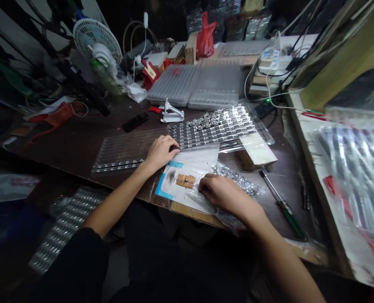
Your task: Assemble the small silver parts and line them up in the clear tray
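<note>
My left hand (161, 152) has its fingers bent and drawn together where two clear plastic trays meet. To its right lies a ribbed tray holding rows of shiny metal cylinders (212, 126); on its left is another clear tray (123, 147), with metal pieces along its front row. My right hand (220, 191) is closed, fingertips pinched down beside a clear plastic bag with many small metal parts (237, 179). What either hand holds is hidden or too small to name. Between them, a white sheet with blue edges (168, 185) carries a piece of brown tape (186, 181).
A small white-topped block (258, 149) rests against the filled tray's corner. Right of the bag lies a green-handled screwdriver (284, 210). Behind are a white stand (171, 114), a phone (136, 122), stacked clear trays (215, 84) and a fan (96, 42). Cables run along the right.
</note>
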Demonstrator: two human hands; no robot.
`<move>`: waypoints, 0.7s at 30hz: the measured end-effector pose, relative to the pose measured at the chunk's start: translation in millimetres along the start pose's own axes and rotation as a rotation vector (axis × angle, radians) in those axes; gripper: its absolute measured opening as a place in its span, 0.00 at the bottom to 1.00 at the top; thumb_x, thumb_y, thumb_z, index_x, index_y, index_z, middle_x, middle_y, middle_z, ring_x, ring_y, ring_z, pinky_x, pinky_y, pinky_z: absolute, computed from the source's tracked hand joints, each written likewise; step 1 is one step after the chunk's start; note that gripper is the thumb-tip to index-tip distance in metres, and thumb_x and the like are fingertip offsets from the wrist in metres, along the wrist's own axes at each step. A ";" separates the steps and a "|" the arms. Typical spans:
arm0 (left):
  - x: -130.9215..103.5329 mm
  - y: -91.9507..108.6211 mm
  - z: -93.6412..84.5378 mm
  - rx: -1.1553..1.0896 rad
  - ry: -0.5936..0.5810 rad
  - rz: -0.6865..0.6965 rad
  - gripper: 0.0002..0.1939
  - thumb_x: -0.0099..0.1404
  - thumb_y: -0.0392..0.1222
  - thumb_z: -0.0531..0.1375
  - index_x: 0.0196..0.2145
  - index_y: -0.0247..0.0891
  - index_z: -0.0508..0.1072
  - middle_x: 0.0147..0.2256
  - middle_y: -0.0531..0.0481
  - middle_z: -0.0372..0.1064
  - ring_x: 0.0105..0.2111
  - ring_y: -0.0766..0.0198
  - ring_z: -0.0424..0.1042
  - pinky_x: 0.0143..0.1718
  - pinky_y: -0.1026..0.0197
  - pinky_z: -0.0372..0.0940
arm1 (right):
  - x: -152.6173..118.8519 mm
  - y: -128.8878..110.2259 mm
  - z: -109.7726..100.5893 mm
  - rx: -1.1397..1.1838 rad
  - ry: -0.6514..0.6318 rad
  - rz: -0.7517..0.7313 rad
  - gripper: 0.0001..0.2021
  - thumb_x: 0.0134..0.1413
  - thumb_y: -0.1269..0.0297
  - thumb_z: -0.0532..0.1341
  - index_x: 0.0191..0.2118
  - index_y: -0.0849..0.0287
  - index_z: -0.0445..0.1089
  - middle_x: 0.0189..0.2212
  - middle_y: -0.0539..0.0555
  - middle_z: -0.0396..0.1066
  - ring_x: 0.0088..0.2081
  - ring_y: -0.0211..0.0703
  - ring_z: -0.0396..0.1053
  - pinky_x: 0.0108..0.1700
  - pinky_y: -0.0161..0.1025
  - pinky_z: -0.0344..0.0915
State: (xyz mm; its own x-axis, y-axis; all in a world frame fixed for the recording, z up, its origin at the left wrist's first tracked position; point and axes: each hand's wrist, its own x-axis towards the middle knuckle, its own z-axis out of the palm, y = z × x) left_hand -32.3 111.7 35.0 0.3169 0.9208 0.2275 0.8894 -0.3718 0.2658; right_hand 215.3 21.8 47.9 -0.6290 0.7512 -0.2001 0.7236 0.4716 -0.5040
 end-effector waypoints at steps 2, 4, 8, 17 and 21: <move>-7.2 2.6 -4.1 -0.063 0.020 0.013 0.03 0.64 0.39 0.63 0.36 0.39 0.76 0.41 0.46 0.75 0.44 0.53 0.72 0.49 0.52 0.65 | -0.1 2.0 1.2 0.070 0.047 -0.036 0.11 0.57 0.76 0.56 0.39 0.58 0.74 0.39 0.56 0.75 0.38 0.44 0.73 0.38 0.36 0.62; -22.1 6.3 -9.3 -0.167 0.031 0.021 0.04 0.65 0.39 0.62 0.38 0.39 0.75 0.40 0.48 0.76 0.42 0.57 0.74 0.47 0.55 0.66 | 0.2 3.3 2.3 0.127 0.115 -0.055 0.11 0.56 0.77 0.56 0.39 0.58 0.74 0.39 0.56 0.74 0.37 0.43 0.72 0.40 0.36 0.63; -63.9 19.7 -5.9 -0.303 -0.037 0.056 0.03 0.66 0.38 0.62 0.38 0.39 0.75 0.37 0.51 0.77 0.38 0.61 0.75 0.42 0.59 0.67 | 3.1 5.3 5.0 0.210 0.231 -0.120 0.11 0.54 0.78 0.57 0.39 0.59 0.74 0.39 0.56 0.73 0.36 0.43 0.71 0.40 0.37 0.64; -97.6 27.6 22.3 -0.441 0.084 0.086 0.04 0.69 0.39 0.61 0.39 0.41 0.77 0.40 0.50 0.79 0.42 0.60 0.76 0.46 0.57 0.65 | 11.8 5.6 8.1 0.304 0.373 -0.166 0.12 0.56 0.79 0.54 0.36 0.59 0.73 0.36 0.55 0.75 0.38 0.44 0.73 0.42 0.38 0.66; -96.4 26.8 21.5 -0.395 0.027 0.122 0.03 0.67 0.40 0.64 0.39 0.42 0.77 0.39 0.52 0.79 0.40 0.60 0.76 0.46 0.56 0.62 | 14.4 4.6 9.8 0.299 0.378 -0.163 0.12 0.55 0.79 0.54 0.36 0.58 0.72 0.36 0.54 0.74 0.37 0.43 0.72 0.41 0.38 0.66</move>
State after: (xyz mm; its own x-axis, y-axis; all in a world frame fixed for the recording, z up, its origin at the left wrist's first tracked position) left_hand -31.9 15.5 0.1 0.3990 0.8656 0.3024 0.6491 -0.4996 0.5736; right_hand 206.9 30.3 34.5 -0.5403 0.8194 0.1915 0.4764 0.4855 -0.7331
